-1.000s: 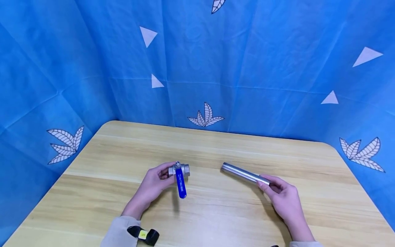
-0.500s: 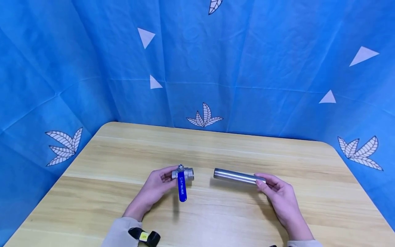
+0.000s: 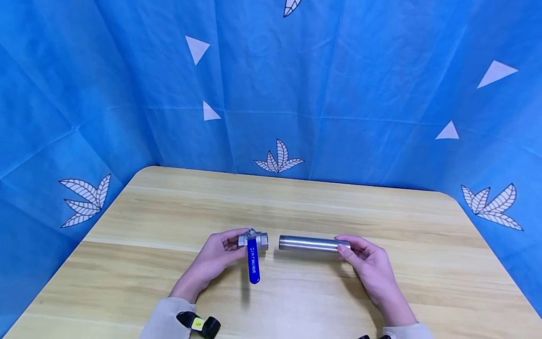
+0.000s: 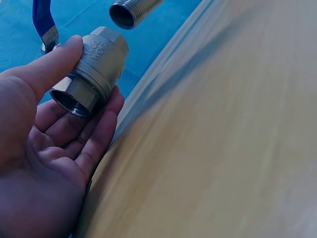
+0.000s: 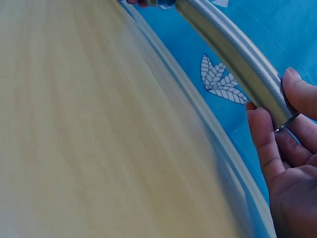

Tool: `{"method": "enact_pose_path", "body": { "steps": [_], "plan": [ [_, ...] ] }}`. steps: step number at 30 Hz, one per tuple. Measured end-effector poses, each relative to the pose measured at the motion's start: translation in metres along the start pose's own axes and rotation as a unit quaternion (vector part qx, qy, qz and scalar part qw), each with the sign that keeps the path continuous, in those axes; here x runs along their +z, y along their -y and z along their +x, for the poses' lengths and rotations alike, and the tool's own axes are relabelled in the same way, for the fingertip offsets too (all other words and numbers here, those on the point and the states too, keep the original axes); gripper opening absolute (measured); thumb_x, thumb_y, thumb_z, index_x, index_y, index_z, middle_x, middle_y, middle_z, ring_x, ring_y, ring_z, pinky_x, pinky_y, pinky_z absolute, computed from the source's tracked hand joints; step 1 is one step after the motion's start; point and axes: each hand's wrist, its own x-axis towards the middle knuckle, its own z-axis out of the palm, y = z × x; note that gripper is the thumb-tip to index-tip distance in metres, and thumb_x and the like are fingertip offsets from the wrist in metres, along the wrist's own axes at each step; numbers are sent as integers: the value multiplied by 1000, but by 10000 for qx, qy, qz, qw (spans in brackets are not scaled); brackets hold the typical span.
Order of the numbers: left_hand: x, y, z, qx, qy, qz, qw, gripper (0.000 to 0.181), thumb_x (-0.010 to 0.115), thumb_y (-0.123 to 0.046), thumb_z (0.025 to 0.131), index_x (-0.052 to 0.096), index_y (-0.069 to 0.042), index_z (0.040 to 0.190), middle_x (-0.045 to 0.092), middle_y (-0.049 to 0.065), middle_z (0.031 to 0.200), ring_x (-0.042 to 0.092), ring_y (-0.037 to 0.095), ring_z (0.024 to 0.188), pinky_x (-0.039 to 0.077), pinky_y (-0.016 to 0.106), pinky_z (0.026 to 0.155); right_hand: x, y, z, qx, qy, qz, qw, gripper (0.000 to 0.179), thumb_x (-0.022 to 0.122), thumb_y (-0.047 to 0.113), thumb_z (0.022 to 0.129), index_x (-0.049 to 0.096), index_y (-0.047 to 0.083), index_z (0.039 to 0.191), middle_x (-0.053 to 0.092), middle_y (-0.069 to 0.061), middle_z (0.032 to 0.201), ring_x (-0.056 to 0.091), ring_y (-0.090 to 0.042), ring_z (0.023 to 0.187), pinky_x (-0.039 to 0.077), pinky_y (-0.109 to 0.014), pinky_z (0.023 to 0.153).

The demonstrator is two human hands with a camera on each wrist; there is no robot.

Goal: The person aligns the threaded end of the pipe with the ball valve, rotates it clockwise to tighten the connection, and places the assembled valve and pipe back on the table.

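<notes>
On my pale grey left sleeve (image 3: 163, 320) is a black device (image 3: 211, 328) with a yellow label (image 3: 197, 324); my right sleeve (image 3: 408, 331) has the same colour.

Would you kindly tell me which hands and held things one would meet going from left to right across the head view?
Left hand, blue-handled valve, metal pipe, right hand.

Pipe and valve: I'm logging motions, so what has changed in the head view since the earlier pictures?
The pipe moved left and swung from a slant to nearly straight across, facing the valve, which shifted slightly right. The gap narrowed but remains. Nothing was taken or let go: the left grip still holds the valve, the right grip the pipe's right end.
</notes>
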Motion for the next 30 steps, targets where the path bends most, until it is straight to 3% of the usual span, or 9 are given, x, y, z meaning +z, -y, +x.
{"method": "enact_pose_path", "body": {
  "steps": [17,30],
  "plan": [
    [7,-5,1,-76,14,333,9994,49,84,-18,94,71,-14,141,77,5,131,70,20,116,56,31,100,14,6,1,145,108,-178,9997,35,78,10,98,72,-5,129,79,8,105,74,-13,90,63,-23,81],
    [8,-7,-3,48,61,387,9992,52,85,-19,93,70,-11,141,78,6,128,68,19,108,54,32,94,16,5,0,274,-38,-128,9995,34,78,12,99,73,-4,128,78,8,104,72,-10,90,62,-22,81]
  ]
}}
